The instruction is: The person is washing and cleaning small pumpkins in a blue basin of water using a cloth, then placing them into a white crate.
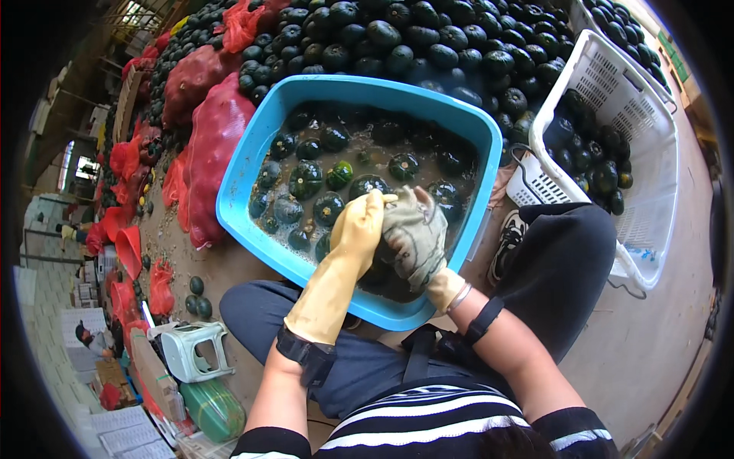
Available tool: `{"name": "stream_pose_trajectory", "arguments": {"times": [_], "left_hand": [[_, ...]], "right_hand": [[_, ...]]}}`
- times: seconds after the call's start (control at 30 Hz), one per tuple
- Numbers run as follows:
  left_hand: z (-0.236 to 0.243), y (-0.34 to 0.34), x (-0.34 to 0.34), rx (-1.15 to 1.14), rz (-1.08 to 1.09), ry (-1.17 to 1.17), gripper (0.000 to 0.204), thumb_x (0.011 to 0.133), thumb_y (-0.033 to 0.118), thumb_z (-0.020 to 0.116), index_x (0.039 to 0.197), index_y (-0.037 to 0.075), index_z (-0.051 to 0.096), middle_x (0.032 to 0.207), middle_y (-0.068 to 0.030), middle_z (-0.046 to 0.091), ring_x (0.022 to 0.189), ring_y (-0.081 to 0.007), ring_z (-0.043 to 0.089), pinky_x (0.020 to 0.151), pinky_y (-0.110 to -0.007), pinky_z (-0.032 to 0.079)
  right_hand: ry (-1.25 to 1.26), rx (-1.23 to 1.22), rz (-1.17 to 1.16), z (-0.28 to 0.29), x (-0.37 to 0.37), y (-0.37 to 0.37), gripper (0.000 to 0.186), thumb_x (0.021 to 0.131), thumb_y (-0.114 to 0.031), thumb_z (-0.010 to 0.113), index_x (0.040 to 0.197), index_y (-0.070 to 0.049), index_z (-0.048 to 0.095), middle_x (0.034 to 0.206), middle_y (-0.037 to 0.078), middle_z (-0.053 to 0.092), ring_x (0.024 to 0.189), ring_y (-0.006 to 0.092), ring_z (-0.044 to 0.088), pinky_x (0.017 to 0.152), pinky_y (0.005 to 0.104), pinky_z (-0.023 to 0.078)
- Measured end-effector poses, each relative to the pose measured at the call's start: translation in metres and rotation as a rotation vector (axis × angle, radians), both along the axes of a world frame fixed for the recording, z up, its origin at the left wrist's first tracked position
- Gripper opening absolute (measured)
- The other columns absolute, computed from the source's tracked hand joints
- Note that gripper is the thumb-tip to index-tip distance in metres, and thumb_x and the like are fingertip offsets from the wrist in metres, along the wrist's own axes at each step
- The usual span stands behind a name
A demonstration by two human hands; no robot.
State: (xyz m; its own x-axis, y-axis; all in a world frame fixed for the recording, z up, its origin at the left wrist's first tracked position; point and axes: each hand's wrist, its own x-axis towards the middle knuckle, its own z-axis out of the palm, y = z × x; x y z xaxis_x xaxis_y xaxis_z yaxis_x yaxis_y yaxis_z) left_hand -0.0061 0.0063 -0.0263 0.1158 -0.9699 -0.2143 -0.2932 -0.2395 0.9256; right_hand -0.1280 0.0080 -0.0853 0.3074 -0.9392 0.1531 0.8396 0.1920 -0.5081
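A blue plastic tub (267, 256) in front of me holds murky brown water with several dark green squashes (306, 180) floating in it. One smaller squash (340, 175) is a brighter green. Over the near half of the tub, my left hand (361, 220) wears a long yellow rubber glove, its fingers closed. My right hand (417, 237), in a wet, dirty grey work glove with a yellow cuff, is curled right beside it, and the two gloves touch. Whatever lies inside or beneath the fingers is hidden. A wet squash (369, 184) shows just beyond my hands.
A big heap of dark squashes (382, 34) rises behind the tub. White crate (650, 153) with squashes stands at right, against my knee. Filled red mesh sacks (214, 153) lie at left. A pale green stool (195, 352) and a green bundle (214, 409) are at lower left.
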Motion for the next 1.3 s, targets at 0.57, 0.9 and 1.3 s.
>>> {"name": "stream_pose_trajectory", "arguments": {"times": [0.57,0.9,1.3], "left_hand": [[0.020,0.039,-0.034,-0.127,-0.217,-0.468,0.089,0.088,0.045,0.080,0.155,0.004,0.039,0.144,-0.0263,0.053,0.132,-0.0375,0.054,0.112,-0.045,0.043],[-0.008,0.005,0.021,0.362,-0.334,0.194,0.083,0.088,0.025,0.082,0.157,0.009,0.038,0.134,-0.0156,0.062,0.118,-0.0237,0.064,0.090,-0.037,0.058],[0.115,-0.112,-0.151,-0.315,-0.431,0.696,0.056,0.107,0.032,0.059,0.150,-0.001,0.046,0.146,-0.0186,0.051,0.120,-0.0266,0.063,0.092,-0.038,0.057]], "right_hand": [[1.088,0.096,-0.340,-0.011,-0.026,-0.042,0.015,0.102,-0.019,0.060,0.099,-0.007,0.070,0.091,0.004,0.065,0.082,0.0153,0.062,0.072,0.0338,0.052],[1.216,-0.682,-0.514,0.019,-0.045,-0.007,0.029,0.079,-0.016,0.071,0.105,-0.004,0.066,0.108,0.019,0.065,0.106,0.0382,0.063,0.088,0.0419,0.052],[0.173,0.629,0.198,0.013,-0.028,-0.015,0.039,0.107,-0.036,0.047,0.071,-0.022,0.045,0.059,-0.007,0.045,0.043,0.0108,0.040,0.038,0.0277,0.029]]}}
